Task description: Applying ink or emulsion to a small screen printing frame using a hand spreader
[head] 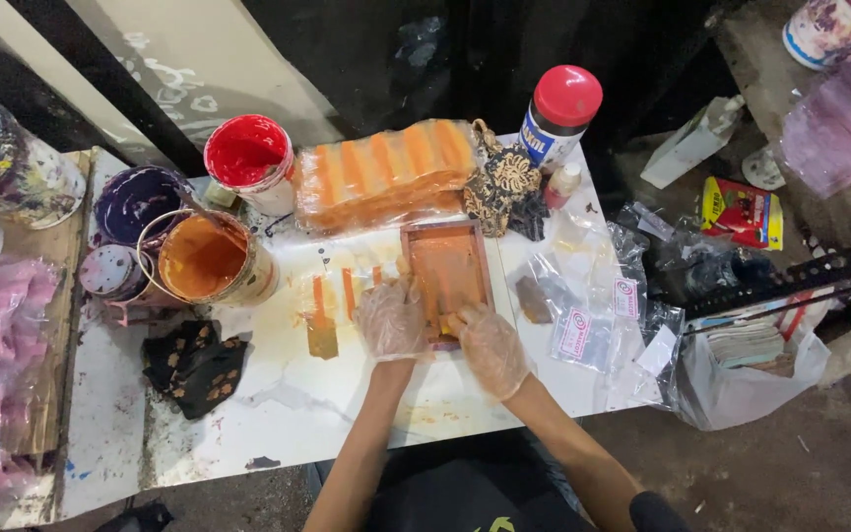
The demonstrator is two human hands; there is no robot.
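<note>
A small wooden-framed screen (448, 264), smeared with orange ink, lies flat on the white table (288, 414). My left hand (389, 317), in a clear plastic glove, rests on the frame's left edge and the table beside it. My right hand (490, 347), also gloved, presses on the frame's near edge with its fingers reaching into the orange area. Left of my hands lie several orange-printed strips (332, 296) and a small scraper (323, 337).
Open tubs of orange (205, 258), red (246, 154) and purple paint (138, 203) stand at the left. A plastic-wrapped orange stack (386, 172), a red-capped bottle (559, 116), dark patterned rags (195, 365), and clear packets (583, 330) at the right surround the frame.
</note>
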